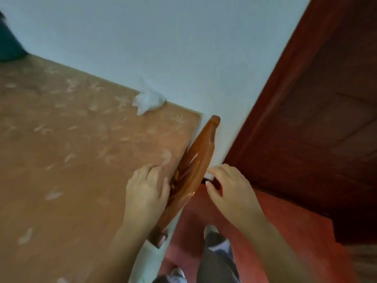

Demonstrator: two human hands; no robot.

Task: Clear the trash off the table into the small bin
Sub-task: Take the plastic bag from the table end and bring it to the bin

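Note:
A crumpled white tissue (148, 100) lies at the far edge of the table (67, 160), against the wall. The table wears an orange cloth with pale leaf prints. My left hand (148, 193) rests on the table's right edge, fingers loosely bent against a chair back, with nothing visible in it. My right hand (226, 188) hovers just right of that chair back, fingers apart and empty. A dark teal object (9, 45), blurred, stands at the table's far left corner; I cannot tell if it is the bin.
A glossy brown wooden chair back (201, 158) stands tight against the table's right edge, between my hands. A dark red door (310, 119) fills the right side. Below are the red floor (285, 231), my legs and my shoes.

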